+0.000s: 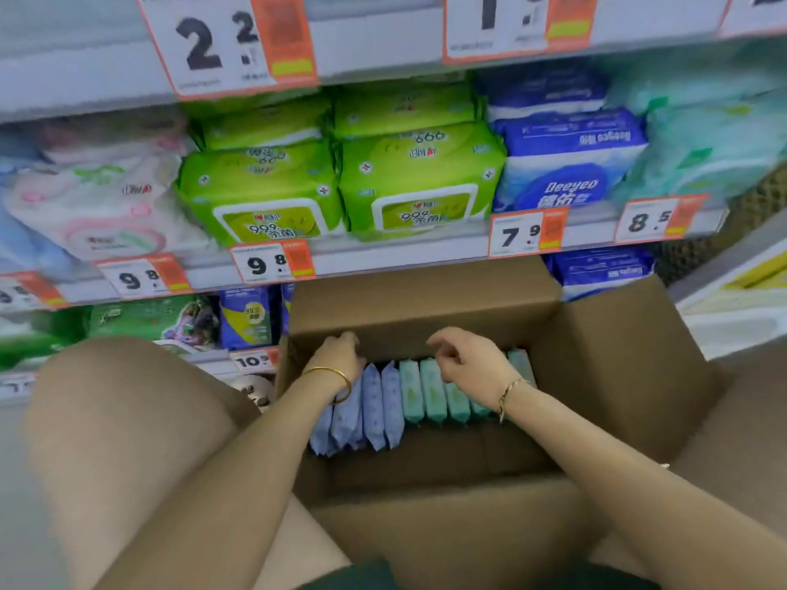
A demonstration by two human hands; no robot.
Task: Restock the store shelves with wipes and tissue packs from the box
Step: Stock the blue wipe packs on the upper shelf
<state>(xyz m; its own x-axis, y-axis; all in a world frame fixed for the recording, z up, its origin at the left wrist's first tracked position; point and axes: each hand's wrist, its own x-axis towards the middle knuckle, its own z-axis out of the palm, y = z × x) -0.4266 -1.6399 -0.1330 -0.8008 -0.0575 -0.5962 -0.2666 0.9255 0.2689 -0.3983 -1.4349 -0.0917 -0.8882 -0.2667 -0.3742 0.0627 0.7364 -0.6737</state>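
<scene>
Reaching hands (340, 355) over box (617, 376): five green packs (432, 391).

Price tags on shelf edges: top tag (221, 44) "2.2", mid-shelf tags "9.8" (142, 278), "9.8" (268, 264), "7.9" (521, 236), "8.5" (651, 221), lower tag (252, 360) "10.9"; green wipes pks (419, 185) read "999", blue pks (568, 181) "Deeyeo".

Left hand (338, 355) reaching down, fingers curled, right hand (470, 361) hovering, loose half-closed grip
</scene>
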